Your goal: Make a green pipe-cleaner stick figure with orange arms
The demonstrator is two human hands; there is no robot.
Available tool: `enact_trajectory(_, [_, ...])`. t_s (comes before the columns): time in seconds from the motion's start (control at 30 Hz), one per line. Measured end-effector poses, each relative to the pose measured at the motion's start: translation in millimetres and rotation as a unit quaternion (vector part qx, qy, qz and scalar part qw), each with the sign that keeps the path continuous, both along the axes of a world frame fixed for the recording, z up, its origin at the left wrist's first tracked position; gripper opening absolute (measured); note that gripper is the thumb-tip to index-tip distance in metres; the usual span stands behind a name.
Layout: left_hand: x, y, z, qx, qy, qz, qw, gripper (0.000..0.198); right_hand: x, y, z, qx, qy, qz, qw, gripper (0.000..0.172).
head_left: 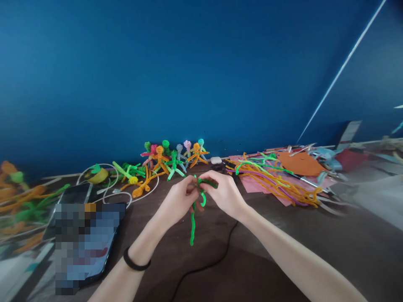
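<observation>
Both my hands meet over the dark table, pinching a green pipe cleaner (192,224). My left hand (179,200) has its fingers closed on the upper twisted part. My right hand (222,192) grips the dark green end at the top. One bright green tail hangs down between my wrists, and a short loop curls beside my right palm. A black band sits on my left wrist.
Several small pipe-cleaner figures (174,157) stand against the blue wall. A loose heap of orange, green and purple pipe cleaners (277,182) lies on pink paper at the right. A tablet (85,243) and white cable (116,193) lie at left. A black cord (208,264) runs under my arms.
</observation>
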State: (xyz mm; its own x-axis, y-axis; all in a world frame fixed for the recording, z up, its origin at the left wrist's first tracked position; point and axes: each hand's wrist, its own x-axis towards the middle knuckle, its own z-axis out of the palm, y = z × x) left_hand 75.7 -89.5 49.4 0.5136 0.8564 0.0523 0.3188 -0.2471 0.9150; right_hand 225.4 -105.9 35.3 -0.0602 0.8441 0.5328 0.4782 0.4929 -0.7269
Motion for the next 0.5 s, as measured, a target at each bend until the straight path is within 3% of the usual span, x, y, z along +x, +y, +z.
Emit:
enact_trajectory(0.27, [-1.8, 1.2, -5.0, -0.011, -0.004, 0.065, 0.998, 0.023, -1.0, 1.3, -1.0, -0.006, -0.018, 0.004, 1.0, 0.009])
enact_trajectory(0.37, [-2.7, 4.0, -6.6, -0.048, -0.024, 0.022, 0.998, 0.032, -0.7, 1.3, -1.8, -0.043, 0.013, 0.031, 0.998, 0.011])
enact_trajectory(0.5, [-4.1, 7.0, -3.0, -0.059, 0.002, -0.019, 0.998, 0.022, 1.0, 0.9, 1.2, -0.098, 0.076, 0.083, 0.989, 0.013])
